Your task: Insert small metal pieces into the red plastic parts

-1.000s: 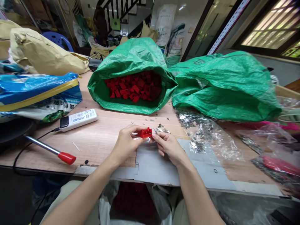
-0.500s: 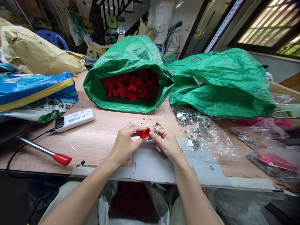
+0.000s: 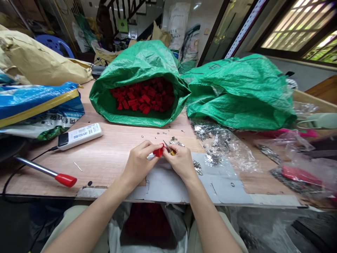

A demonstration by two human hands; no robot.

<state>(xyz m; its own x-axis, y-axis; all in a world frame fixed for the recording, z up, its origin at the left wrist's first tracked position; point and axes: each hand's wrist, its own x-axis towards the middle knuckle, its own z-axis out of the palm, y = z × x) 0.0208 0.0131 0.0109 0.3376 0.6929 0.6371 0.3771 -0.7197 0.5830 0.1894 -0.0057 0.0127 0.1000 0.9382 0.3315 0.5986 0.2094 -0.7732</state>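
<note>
above the wood-grained table (image 3: 110,144), the left hand (image 3: 139,158) pinched a boxy, glossy red piece (image 3: 158,152) between narrowed fingers, its long axis too hidden to tell; the right hand (image 3: 180,160) gripped a slender metal-tipped tool (image 3: 167,146), slanting forward and left.

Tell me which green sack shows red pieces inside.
The green sack on the left has its mouth gaping open on red plastic pieces; the one on the right shows none.

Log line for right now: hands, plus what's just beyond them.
left hand: holds red part | right hand: holds pointed tool beside red part | beyond: green sack, open, red pieces inside
</note>
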